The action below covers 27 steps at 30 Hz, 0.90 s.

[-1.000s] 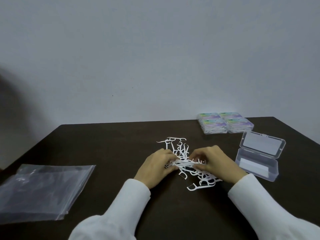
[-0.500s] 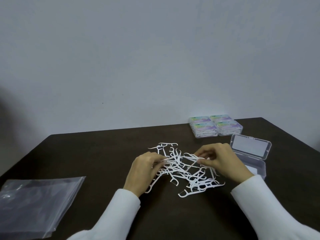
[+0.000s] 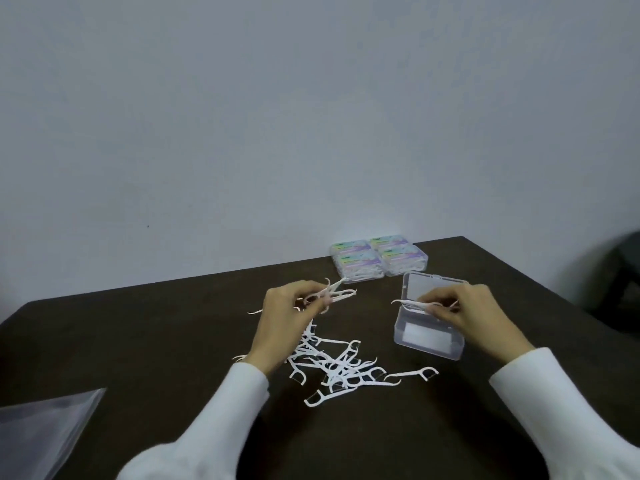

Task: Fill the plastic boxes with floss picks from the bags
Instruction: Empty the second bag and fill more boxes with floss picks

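Both hands are up over the dark table (image 3: 145,341), and both are busy. The left hand (image 3: 287,317) pinches a few floss picks (image 3: 334,295) between thumb and fingertips, lifted clear of the tabletop, their ends fanning out toward the far side. Below and just in front of that hand lies the loose pile of floss picks (image 3: 337,367), a white tangle on the table, with one stray pick (image 3: 414,374) lying a little apart on the side nearer the open box. That open box (image 3: 427,337), clear plastic with its lid (image 3: 433,284) tipped up at the back, sits beside the pile, and the right hand (image 3: 467,313) hovers right over it, fingers curled round another small bunch of picks (image 3: 420,303) whose tips point back toward the pile. Whether those picks touch the box is hard to tell from here. Beyond the open box, at the far edge of the table against the wall (image 3: 311,116), four closed boxes (image 3: 379,259) sit packed together in a square, each showing picks inside and a coloured label on top. Well away from the pile, at the near corner on the left hand's side, lies a clear plastic bag (image 3: 38,434), flat on the table. White sleeves (image 3: 221,420) cover both arms.
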Tool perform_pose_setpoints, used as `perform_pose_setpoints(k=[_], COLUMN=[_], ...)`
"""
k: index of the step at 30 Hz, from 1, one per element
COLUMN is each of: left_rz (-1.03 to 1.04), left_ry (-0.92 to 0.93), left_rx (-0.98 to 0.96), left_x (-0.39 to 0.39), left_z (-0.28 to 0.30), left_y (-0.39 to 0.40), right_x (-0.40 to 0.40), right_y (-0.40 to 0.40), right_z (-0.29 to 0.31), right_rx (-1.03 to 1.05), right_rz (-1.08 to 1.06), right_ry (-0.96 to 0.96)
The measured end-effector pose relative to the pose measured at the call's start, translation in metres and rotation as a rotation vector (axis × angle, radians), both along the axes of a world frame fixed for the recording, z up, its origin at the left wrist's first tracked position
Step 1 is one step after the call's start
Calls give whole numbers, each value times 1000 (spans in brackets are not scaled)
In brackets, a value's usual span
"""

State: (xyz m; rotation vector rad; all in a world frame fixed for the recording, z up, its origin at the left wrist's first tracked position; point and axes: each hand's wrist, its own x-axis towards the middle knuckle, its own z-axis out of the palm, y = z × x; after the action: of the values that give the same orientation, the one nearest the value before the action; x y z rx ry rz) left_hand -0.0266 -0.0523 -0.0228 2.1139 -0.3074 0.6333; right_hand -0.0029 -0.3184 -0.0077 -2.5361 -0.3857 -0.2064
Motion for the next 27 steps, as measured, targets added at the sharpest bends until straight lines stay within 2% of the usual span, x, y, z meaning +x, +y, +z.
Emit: perform_pose_setpoints(k=[5,11,14,19,23,27], left_rz=[-83,-150,-181,-225,-249,-291], left_ry=[65,99,142,205,197,228], left_rx=[-9,39,81,132,286,247], left_x=[20,30,36,43,46,48], left_z=[-3,-6,-10,-17,-24,-26], left_y=[-45,-88,-104,-120,-120,-115], right_x=[1,-5,-8,-15,-15,-14], right_y=[-7,-26,-39,-53,-55,-54], right_z=[-17,-20,-18,-20,-30,-30], right_rx=[-89,41,42,-49,-27,76], right_rz=[-5,-27,-52,106,141,176], right_ry=[104,-36,-28,129,77,45])
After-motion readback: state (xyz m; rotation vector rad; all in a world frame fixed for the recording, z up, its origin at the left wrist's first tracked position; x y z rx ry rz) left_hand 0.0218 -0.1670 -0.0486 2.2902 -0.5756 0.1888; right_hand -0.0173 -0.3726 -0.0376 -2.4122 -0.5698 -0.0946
